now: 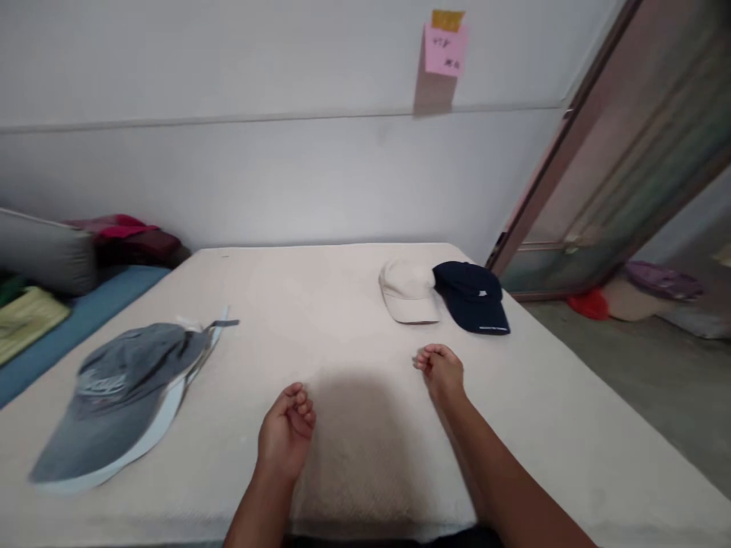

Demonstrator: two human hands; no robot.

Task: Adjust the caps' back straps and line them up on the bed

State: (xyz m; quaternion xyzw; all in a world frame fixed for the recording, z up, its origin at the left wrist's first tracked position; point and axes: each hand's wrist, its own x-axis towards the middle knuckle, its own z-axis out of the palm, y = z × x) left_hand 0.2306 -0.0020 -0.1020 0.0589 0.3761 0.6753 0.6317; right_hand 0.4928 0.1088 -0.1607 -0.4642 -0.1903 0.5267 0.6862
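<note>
Left hand [288, 426], right hand [442, 371]: fingers curled inward
Gray cap [129, 380]: left of left hand
Cream cap [408, 289], navy cap [471, 295]: beyond right hand

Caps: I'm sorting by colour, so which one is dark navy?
The rightmost cap, beside the cream cap. Its dark navy colour sets it apart from that one, the grey cap and the pale brim beneath it.

Blur softens the white lettering [103, 384] on the grey baseball cap [137, 361], which covers most of the pale brim [154, 435] beneath. Print on the navy baseball cap [471, 293] and handwriting on the pink note [445, 50] are too small to read. The left edge crops the grey cushion [46, 251], the bottom edge the left forearm [263, 502] and right forearm [505, 479]
</note>
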